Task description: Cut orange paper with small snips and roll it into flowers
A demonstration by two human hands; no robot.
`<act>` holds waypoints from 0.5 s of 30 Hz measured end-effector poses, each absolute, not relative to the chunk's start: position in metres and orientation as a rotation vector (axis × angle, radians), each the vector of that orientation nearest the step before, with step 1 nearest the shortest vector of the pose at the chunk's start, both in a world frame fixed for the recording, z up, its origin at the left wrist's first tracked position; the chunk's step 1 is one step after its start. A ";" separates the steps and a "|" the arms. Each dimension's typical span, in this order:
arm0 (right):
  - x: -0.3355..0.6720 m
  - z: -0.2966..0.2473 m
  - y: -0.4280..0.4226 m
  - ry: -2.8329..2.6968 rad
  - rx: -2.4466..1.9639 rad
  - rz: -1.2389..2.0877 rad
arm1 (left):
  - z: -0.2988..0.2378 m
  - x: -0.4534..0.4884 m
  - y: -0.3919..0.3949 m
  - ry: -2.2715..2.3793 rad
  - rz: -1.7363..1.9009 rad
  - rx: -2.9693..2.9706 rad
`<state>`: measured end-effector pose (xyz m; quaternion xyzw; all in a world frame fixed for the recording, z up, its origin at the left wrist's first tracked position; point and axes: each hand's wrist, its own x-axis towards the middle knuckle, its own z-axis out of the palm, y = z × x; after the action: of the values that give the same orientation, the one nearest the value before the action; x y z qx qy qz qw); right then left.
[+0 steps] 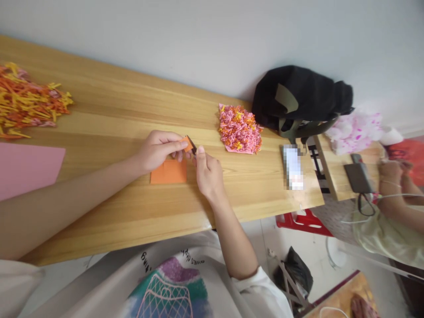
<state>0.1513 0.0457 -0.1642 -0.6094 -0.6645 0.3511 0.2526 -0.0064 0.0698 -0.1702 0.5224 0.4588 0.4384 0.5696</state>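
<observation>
Between thumb and fingers, my left hand (164, 148) pinches a small piece of orange paper (188, 144) above the table. My right hand (209, 171) is closed around a small dark-bladed tool that looks like scissors (192, 143), its blades at the paper's edge. The handles are hidden inside my fingers. Below my left hand, a larger orange paper sheet or stack (168, 172) lies flat on the wood. To the right, a pink sheet (243, 152) carries a heap of tiny pink, orange and yellow paper bits (240, 128).
At the far left lie a pile of twisted yellow and orange paper strips (29, 101) and pink paper (29, 168). A black bag (298, 97) leans against the wall, near a blurred-out phone (293, 167). Another person's arm (397, 190) is beside a second table at right.
</observation>
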 end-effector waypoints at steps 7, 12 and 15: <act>0.150 -0.160 0.046 -1.850 -1.706 0.929 | -0.171 -0.007 0.070 1.070 1.011 1.246; 0.151 -0.165 0.045 -1.822 -1.636 0.954 | -0.175 -0.008 0.070 1.077 1.024 1.230; 0.153 -0.169 0.043 -1.768 -1.587 0.936 | -0.174 -0.008 0.070 1.086 1.053 1.169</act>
<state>0.1526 0.0431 -0.1694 -0.5949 -0.6626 0.3509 0.2897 -0.0075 0.0701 -0.1738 0.4994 0.4640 0.4499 0.5770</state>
